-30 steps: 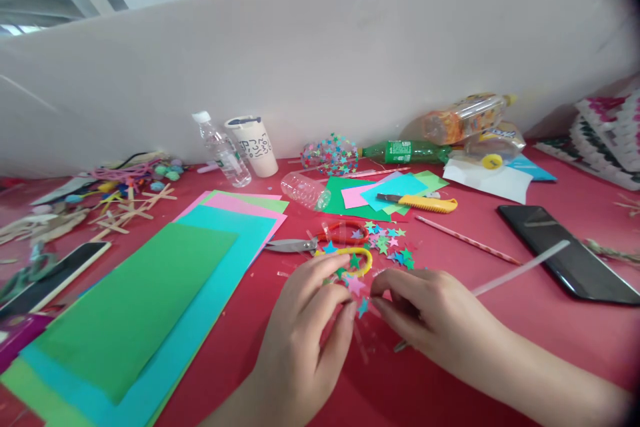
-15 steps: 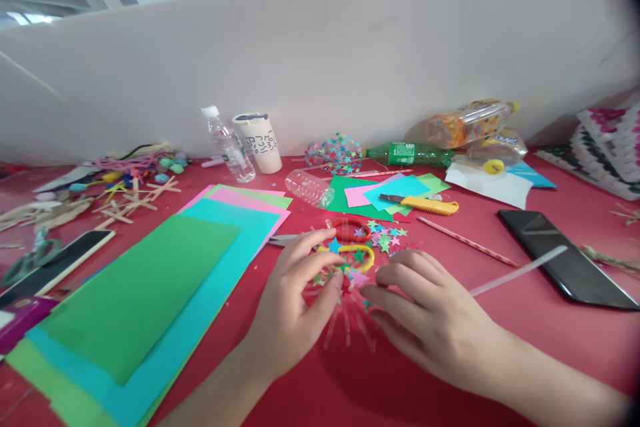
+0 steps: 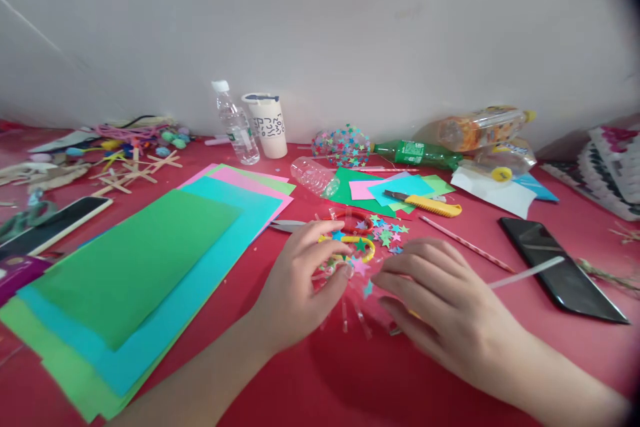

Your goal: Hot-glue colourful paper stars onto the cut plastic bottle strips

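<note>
My left hand is curled with thumb and fingertips closed around a clear plastic piece cut into thin strips, which fan out toward me, with star stickers on it. A larger pink star shows just past the thumb tip. My right hand is bent with fingers together, close to the right side of that piece. Under its fingers a small part of something pinkish and yellow shows; what it is stays hidden. Behind the hands lie scissors with red and yellow handles, partly covered by loose paper stars.
Coloured paper sheets lie left. A yellow utility knife rests on small papers. At right are a striped straw and a black phone. A water bottle, a cup and a green bottle line the back.
The view has tipped down slightly. My right hand has shifted a little to the right, and a pinkish and yellow bit now shows under its fingers. My left hand keeps its hold.
</note>
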The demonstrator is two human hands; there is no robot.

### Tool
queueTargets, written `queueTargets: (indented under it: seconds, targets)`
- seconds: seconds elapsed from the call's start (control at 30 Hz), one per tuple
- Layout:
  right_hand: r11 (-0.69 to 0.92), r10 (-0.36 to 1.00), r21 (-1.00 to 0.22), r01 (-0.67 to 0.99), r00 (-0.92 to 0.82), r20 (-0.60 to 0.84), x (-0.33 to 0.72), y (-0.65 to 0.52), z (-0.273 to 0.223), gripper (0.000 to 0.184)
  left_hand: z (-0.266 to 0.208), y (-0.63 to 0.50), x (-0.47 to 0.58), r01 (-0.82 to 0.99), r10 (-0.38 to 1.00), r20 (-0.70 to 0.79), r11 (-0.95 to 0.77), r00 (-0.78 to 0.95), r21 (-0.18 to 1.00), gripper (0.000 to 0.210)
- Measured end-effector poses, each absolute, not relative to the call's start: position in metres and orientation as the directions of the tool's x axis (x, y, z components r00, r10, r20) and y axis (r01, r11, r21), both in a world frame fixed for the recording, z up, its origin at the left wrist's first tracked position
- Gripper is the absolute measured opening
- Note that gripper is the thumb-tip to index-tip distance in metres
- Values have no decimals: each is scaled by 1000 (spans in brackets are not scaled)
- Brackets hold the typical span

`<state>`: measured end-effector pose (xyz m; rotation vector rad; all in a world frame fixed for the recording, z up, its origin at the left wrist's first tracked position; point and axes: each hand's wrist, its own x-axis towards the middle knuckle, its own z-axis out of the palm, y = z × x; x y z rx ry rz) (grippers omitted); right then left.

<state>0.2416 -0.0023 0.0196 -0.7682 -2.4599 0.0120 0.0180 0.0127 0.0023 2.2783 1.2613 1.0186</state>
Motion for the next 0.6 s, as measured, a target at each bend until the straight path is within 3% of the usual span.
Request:
queueTargets:
  seconds: [0.2,0.4,0.6]
  targets:
    - [798,603,-310,517,-691,399,252,-3,47,14,1,9,16,627,812,327,-582,484,517,34]
    - [832,537,-147,534,-712,453,235,4,13,19,-3,12,18,615,811,359,-585,462,529,34]
    - [838,507,-62,542,-730,458,237,7,13,18,-5,18,18,596,823,373,-568,429,567,33]
